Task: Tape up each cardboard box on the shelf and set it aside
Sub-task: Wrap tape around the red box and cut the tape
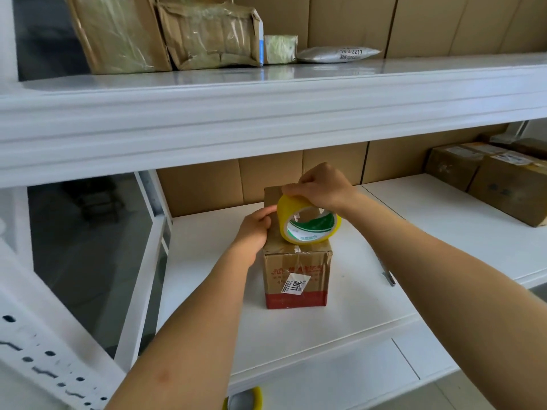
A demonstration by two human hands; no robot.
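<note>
Nearest the camera, at the bottom edge, we are seeing part of a second yellow tape roll (243,400), cut off by the frame. Above it, our two bare forearms are reaching forward over a white shelf (370,315). In the middle of this shelf a small cardboard box (296,273) is standing upright, with a white label stuck askew on its front and a red band along its base. Our left hands part, the left hand (254,230), is curling its fingers against the box's upper left edge, holding it. Our right hand (321,187) is gripping a yellow tape roll (309,221) from above; the roll is resting tilted on the box top. To the right on the shelf a narrow grey tool (388,275) is lying, partly hidden by the right arm. Further right, taped brown boxes (488,173) are sitting together. On the upper shelf (266,113) more wrapped boxes (165,34) and a grey mailer bag (337,54) are resting.
</note>
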